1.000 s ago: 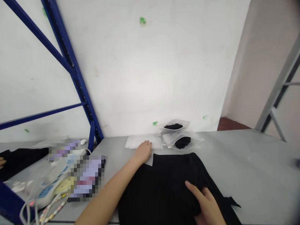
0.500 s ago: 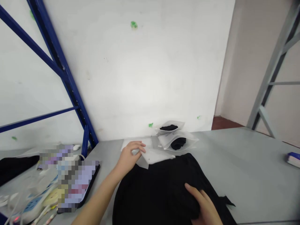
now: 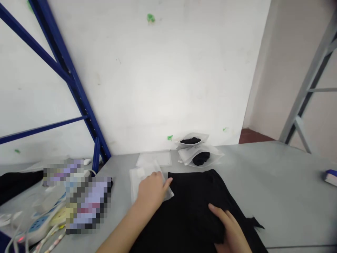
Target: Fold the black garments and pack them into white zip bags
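Note:
A black cloth garment (image 3: 184,203) lies spread over the front of the table, partly folded under my right hand. My right hand (image 3: 233,233) grips a folded bundle of it, thumb on top and the fingers mostly hidden. My left hand (image 3: 152,188) is on a frosted white plastic bag (image 3: 135,179) lying beside the garment's upper left corner. Its fingers curl down over the bag, while the thumb sticks out toward the cloth. Behind it, another flat white bag (image 3: 163,158) rests by the wall.
Two open frosted bags holding black cloth, a front one (image 3: 216,154) and a rear one (image 3: 204,137), stand against the wall. On the left are a power strip (image 3: 39,225), cables and a blurred phone-like device (image 3: 92,200). A blue rack post (image 3: 79,91) rises there. A blue-and-white object (image 3: 331,176) sits far right.
My left hand has moved the plastic bag off the garment to the left and down onto the table, uncovering the garment's upper left corner. My right hand stays in place on the cloth.

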The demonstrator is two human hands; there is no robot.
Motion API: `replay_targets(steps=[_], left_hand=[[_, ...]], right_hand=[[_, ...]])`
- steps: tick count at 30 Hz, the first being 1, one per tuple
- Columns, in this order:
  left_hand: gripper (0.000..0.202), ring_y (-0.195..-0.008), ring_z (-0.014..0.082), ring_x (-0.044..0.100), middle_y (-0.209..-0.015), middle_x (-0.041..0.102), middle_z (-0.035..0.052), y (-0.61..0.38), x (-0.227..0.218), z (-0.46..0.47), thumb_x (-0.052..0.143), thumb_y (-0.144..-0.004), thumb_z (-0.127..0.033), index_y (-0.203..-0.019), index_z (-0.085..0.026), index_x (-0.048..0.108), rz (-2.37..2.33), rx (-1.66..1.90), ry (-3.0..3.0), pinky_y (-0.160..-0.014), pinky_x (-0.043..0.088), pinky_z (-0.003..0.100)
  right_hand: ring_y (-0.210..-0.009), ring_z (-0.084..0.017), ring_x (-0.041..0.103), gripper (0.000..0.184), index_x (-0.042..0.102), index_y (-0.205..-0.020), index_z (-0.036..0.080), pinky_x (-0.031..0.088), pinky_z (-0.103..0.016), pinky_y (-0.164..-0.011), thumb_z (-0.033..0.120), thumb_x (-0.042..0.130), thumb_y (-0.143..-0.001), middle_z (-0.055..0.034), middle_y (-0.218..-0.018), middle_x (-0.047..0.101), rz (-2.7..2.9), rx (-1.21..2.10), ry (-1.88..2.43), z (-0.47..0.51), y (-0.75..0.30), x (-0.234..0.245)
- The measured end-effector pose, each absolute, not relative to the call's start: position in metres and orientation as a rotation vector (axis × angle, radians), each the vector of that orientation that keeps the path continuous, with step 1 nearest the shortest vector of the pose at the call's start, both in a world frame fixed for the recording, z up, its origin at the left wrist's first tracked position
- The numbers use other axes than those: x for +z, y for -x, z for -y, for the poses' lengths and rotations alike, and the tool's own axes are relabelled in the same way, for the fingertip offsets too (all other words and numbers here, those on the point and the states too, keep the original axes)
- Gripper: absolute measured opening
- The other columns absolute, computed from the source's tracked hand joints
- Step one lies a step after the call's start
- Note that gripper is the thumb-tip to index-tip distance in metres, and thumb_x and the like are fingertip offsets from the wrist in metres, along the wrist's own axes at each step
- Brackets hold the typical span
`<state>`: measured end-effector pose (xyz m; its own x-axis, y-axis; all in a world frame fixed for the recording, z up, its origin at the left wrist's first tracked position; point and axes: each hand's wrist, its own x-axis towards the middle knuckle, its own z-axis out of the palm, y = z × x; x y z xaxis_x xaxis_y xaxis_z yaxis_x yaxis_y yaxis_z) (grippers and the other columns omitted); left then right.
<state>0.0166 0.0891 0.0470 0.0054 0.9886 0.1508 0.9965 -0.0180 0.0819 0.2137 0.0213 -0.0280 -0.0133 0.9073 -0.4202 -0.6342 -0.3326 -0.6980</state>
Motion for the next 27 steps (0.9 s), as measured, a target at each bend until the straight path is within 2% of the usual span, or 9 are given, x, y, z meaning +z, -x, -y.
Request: replay_targets(steps=[2, 6, 10, 12, 14, 19, 22, 24, 27], left_hand=[[0.043, -0.087, 0.0299, 0.065, -0.094, 0.066, 0.0163, -0.032, 0.044, -0.103, 0.044, -0.089, -0.048, -0.093, -0.011, 0.065, 2.214, -0.163, 2.174, -0.075, 0.050, 0.042], [0.028, -0.091, 0.0181, 0.062, -0.104, 0.064, 0.0061, -0.026, 0.040, -0.124, 0.056, -0.087, -0.036, -0.105, -0.015, 0.060, 2.276, 0.008, 2.202, -0.079, 0.051, 0.039], [0.019, -0.087, 0.0219, 0.065, -0.096, 0.066, 0.0108, -0.012, 0.046, -0.105, 0.048, -0.090, -0.020, -0.095, -0.010, 0.063, 2.216, 0.029, 2.265, -0.077, 0.053, 0.040], [0.024, -0.094, 0.0239, 0.064, -0.104, 0.066, 0.0133, -0.014, 0.048, -0.083, 0.041, -0.089, -0.014, -0.101, -0.011, 0.062, 2.103, -0.039, 2.370, -0.083, 0.051, 0.039], [0.031, -0.106, 0.0218, 0.061, -0.118, 0.062, 0.0107, -0.021, 0.047, -0.058, 0.038, -0.088, -0.013, -0.110, -0.016, 0.059, 1.944, -0.192, 2.546, -0.091, 0.048, 0.034], [0.028, -0.113, 0.0200, 0.058, -0.129, 0.057, 0.0119, -0.033, 0.029, -0.019, 0.042, -0.086, -0.020, -0.110, -0.020, 0.056, 1.679, -0.849, 2.861, -0.092, 0.050, 0.030], [0.020, -0.114, 0.0189, 0.059, -0.126, 0.060, 0.0101, -0.033, 0.020, -0.015, 0.037, -0.091, -0.026, -0.090, -0.021, 0.057, 1.835, -1.206, 2.600, -0.091, 0.052, 0.031], [0.025, -0.113, 0.0186, 0.059, -0.125, 0.061, 0.0079, -0.034, 0.019, -0.014, 0.035, -0.093, -0.027, -0.077, -0.022, 0.053, 1.865, -1.302, 2.429, -0.087, 0.054, 0.030], [0.018, -0.114, 0.0192, 0.059, -0.123, 0.063, 0.0079, -0.035, 0.022, -0.012, 0.041, -0.091, -0.023, -0.076, -0.023, 0.050, 1.583, -1.246, 2.405, -0.085, 0.056, 0.028]], right_hand=[[-0.088, -0.029, 0.068, 0.013, 0.065, -0.077, 0.028, 0.055, -0.041, -0.077, 0.040, 0.063, -0.073, -0.0059, -0.085, 0.072, 0.476, 1.580, 1.052, -0.022, -0.215, -0.035], [-0.088, -0.028, 0.069, 0.020, 0.064, -0.078, 0.027, 0.057, -0.038, -0.075, 0.044, 0.055, -0.076, -0.0066, -0.091, 0.071, 0.582, 1.453, 1.143, -0.026, -0.218, -0.053], [-0.089, -0.026, 0.069, 0.028, 0.064, -0.091, 0.026, 0.057, -0.034, -0.070, 0.047, 0.047, -0.082, -0.0090, -0.101, 0.071, 0.719, 1.434, 1.205, -0.027, -0.217, -0.059], [-0.090, -0.024, 0.069, 0.033, 0.063, -0.101, 0.026, 0.057, -0.033, -0.071, 0.045, 0.043, -0.085, -0.0088, -0.100, 0.071, 0.810, 1.409, 1.206, -0.025, -0.215, -0.056], [-0.091, -0.024, 0.069, 0.033, 0.063, -0.105, 0.026, 0.056, -0.034, -0.074, 0.044, 0.044, -0.085, -0.0074, -0.095, 0.072, 0.891, 1.337, 1.220, -0.022, -0.211, -0.051], [-0.099, -0.027, 0.064, 0.023, 0.069, -0.088, 0.027, 0.053, -0.033, -0.083, 0.034, 0.068, -0.066, -0.0044, -0.088, 0.072, 0.943, 1.203, 1.287, -0.013, -0.199, -0.030], [-0.097, -0.028, 0.064, 0.016, 0.067, -0.078, 0.025, 0.053, -0.033, -0.081, 0.034, 0.069, -0.065, -0.0051, -0.085, 0.071, 0.883, 1.332, 1.324, -0.010, -0.196, -0.015], [-0.087, -0.027, 0.066, 0.017, 0.061, -0.068, 0.023, 0.053, -0.034, -0.074, 0.038, 0.068, -0.066, -0.0046, -0.076, 0.068, 0.841, 1.416, 1.371, -0.010, -0.196, -0.006], [-0.073, -0.025, 0.064, 0.027, 0.051, -0.060, 0.022, 0.051, -0.033, -0.065, 0.040, 0.071, -0.063, -0.0001, -0.062, 0.061, 0.892, 1.389, 1.494, -0.013, -0.198, 0.000]])
